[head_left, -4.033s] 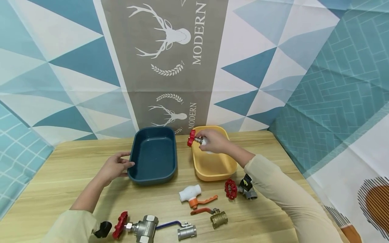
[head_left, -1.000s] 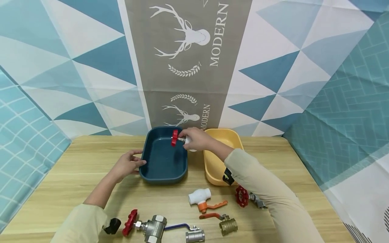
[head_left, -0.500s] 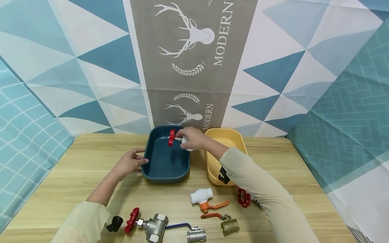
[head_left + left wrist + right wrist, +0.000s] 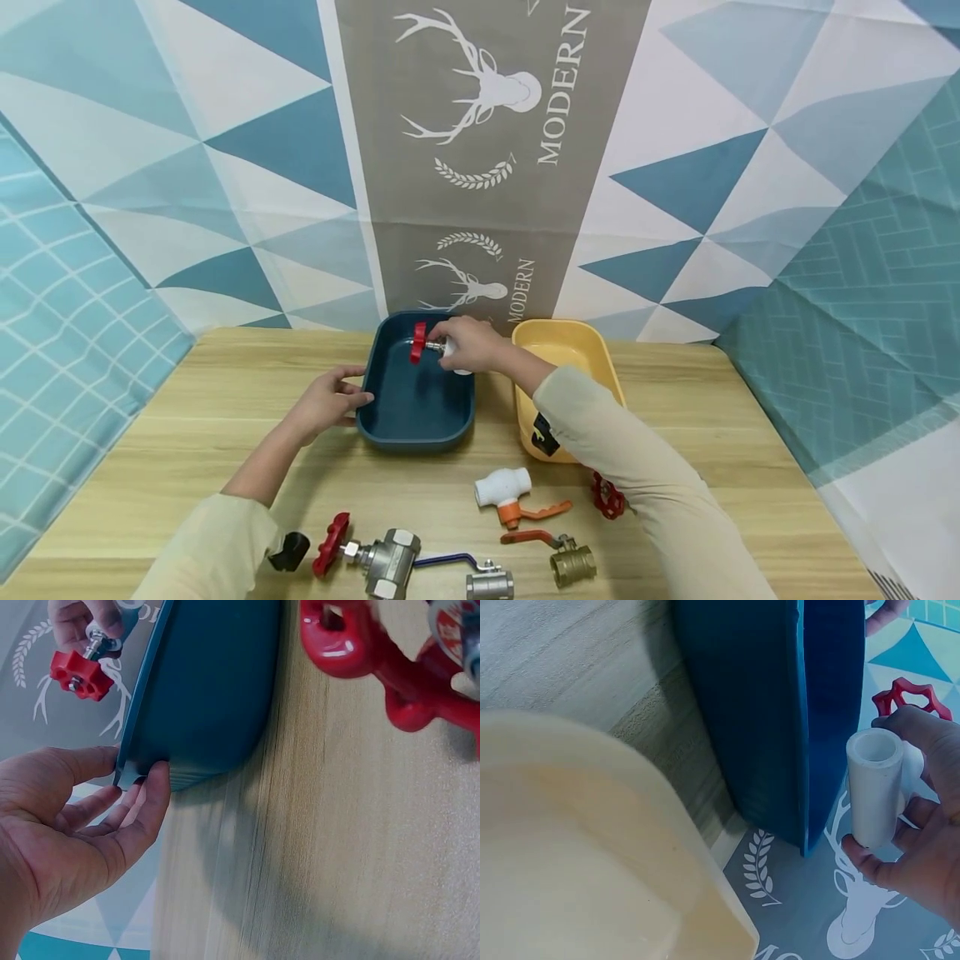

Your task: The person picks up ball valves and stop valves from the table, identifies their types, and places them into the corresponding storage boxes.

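My right hand (image 4: 471, 343) grips a white plastic valve (image 4: 875, 787) with a red handwheel (image 4: 417, 342) over the far right part of a dark blue bin (image 4: 420, 408). In the right wrist view the fingers wrap its white pipe body, and the open pipe end faces the camera. My left hand (image 4: 330, 406) holds the left side of the blue bin, thumb at the rim and fingers against the outer wall (image 4: 202, 697). The bin's floor shows bare.
A yellow bin (image 4: 611, 367) stands at right, partly behind the right sleeve. In front lie a white valve with orange lever (image 4: 502, 487), a brass valve (image 4: 573, 565), a blue-lever valve (image 4: 489, 583), a steel valve (image 4: 392, 562) and a red-handwheel valve (image 4: 607, 497). A patterned wall covering is behind.
My right hand has carried the white valve leftward from over the yellow bin to over the blue bin. The left hand keeps its hold on the blue bin; the head view has shifted slightly.
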Action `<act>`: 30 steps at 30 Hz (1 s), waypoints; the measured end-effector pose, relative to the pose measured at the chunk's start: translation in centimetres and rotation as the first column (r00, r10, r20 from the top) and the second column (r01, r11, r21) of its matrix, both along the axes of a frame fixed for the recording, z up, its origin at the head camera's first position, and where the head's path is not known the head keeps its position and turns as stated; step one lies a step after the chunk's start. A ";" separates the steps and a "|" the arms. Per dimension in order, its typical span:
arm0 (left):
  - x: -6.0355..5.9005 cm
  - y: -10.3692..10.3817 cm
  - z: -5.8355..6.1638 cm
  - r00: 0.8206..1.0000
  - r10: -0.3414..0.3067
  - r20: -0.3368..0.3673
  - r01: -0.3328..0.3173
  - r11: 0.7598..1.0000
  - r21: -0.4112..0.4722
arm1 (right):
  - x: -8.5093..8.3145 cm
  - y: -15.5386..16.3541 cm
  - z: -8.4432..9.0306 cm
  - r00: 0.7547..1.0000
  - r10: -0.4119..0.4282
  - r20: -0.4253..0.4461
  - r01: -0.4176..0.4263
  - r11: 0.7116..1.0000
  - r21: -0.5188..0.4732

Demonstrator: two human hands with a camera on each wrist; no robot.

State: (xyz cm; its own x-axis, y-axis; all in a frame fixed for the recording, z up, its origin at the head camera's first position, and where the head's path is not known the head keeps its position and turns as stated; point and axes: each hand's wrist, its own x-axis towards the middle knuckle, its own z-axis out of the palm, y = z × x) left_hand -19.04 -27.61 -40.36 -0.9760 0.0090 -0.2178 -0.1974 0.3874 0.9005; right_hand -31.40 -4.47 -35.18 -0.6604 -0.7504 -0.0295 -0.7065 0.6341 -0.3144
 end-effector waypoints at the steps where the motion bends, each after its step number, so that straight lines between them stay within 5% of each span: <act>1: 0.0 0.0 0.0 1.000 0.002 0.001 -0.002 1.000 0.002 | 0.0 -0.1 -0.1 1.000 0.001 0.002 -0.001 1.000 0.001; 30: 0.0 -0.1 -0.1 1.000 0.024 0.011 -0.024 1.000 0.005 | -0.9 -1.9 -1.9 1.000 0.008 -0.010 -0.008 0.999 0.032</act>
